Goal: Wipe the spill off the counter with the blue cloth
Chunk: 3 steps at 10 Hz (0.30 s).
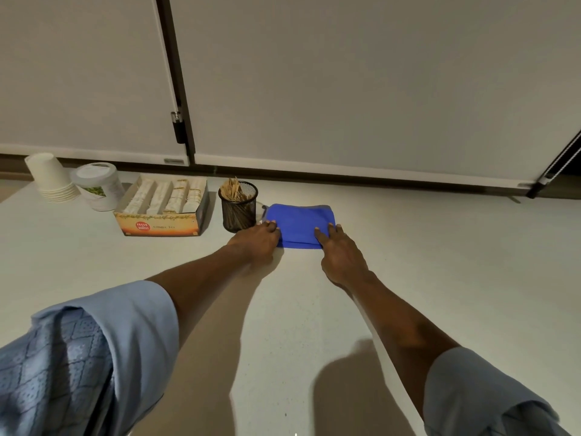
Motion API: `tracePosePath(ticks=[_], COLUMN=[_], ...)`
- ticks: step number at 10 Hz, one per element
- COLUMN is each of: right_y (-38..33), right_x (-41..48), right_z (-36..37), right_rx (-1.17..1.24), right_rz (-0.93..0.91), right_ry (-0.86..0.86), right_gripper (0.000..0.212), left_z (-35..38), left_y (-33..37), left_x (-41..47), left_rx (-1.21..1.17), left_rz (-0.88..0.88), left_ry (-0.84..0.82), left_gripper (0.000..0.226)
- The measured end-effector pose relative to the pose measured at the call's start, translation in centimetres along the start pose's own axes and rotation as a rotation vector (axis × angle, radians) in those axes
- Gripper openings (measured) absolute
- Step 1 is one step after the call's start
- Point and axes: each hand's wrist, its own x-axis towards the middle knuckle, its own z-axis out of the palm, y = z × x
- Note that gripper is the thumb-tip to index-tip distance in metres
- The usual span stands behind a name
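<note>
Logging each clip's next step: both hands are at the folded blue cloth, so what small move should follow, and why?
Probably close the fingers and lift the blue cloth off the counter. Both the left hand and right hand rest flat at its near corners with fingers open, and it lies folded beside the mesh cup. No spill is clearly visible here, so the cloth must travel.

Soft matt blue cloth [298, 225] on a smooth, faintly speckled pale worktop [440, 262]; black wire-mesh metal holder [239, 209] of wooden sticks [231, 188]; printed cardboard tea box [163, 212]; stacked matt paper cups [52, 177]
</note>
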Motion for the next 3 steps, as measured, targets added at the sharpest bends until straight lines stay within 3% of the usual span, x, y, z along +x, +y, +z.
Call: tracePosePath(ticks=[2, 3], right_y=[-1.0, -1.9], right_x=[-2.2, -3.9], right_z=[-2.0, -4.2], right_rx=[0.049, 0.162], right_rz=[-0.011, 0.0], right_ry=[-0.025, -0.076], right_gripper=[0.061, 0.079], left_z=[-3.6, -4.9], left_y=[-0.1, -0.6], left_x=[-3.2, -4.8], left_rx=[0.011, -0.04], left_rz=[0.061, 0.049], left_ry=[0.025, 0.071], left_gripper=[0.075, 0.076])
